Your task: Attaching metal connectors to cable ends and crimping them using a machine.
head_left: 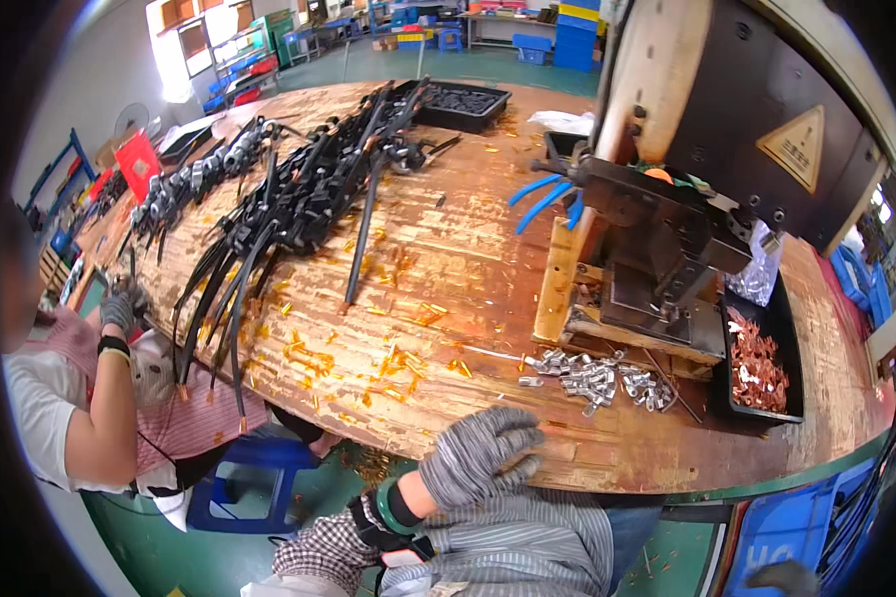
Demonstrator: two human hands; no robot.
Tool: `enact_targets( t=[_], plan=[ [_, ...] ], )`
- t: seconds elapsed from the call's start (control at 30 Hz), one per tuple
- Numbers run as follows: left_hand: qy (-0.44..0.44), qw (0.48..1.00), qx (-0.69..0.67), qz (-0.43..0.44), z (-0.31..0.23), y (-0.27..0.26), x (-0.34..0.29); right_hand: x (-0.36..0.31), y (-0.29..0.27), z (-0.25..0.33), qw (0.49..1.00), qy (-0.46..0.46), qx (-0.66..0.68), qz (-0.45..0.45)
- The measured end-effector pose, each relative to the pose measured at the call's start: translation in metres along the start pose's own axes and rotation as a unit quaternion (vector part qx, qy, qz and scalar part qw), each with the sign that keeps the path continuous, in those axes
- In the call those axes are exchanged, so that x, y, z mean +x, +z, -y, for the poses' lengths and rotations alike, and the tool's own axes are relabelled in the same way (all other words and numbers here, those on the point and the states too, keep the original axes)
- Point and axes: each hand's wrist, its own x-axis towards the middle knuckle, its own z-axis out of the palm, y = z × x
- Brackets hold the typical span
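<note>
My left hand, in a grey striped knit glove, is at the front edge of the wooden table. Its fingers reach to the right, a little bent and apart, and nothing shows in them. Beyond it lies a pile of silver metal terminals, and to its left are scattered small amber-coloured pieces. At the lower right, my right hand shows only as a dark gloved shape near a blue bin. Its fingers are too unclear to read, and any held thing is hidden.
A press machine stands at the right, blue tubes beside it. Right of it is a black tray of copper-coloured pieces. Black cables are heaped at the left. A co-worker sits at the left edge near a blue stool.
</note>
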Motion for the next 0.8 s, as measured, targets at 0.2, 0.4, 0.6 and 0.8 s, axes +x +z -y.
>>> enact_targets(
  t=[0.2, 0.4, 0.6, 0.8],
  plan=[
    [-0.059, 0.980, 0.163, -0.095, 0.051, -0.063, 0.022, 0.114, 0.129, -0.026, 0.972, -0.049, 0.225, -0.043],
    [-0.405, 0.857, 0.280, -0.154, 0.169, -0.141, 0.067, 0.169, 0.204, -0.014, 0.971, -0.179, 0.077, -0.136],
    [-0.322, 0.832, -0.396, -0.217, 0.156, -0.116, 0.109, 0.167, 0.219, -0.021, 0.967, -0.160, 0.075, -0.183],
    [-0.283, 0.860, -0.409, -0.115, 0.022, -0.068, 0.093, 0.165, 0.203, -0.023, 0.979, -0.114, 0.119, -0.118]
  ],
)
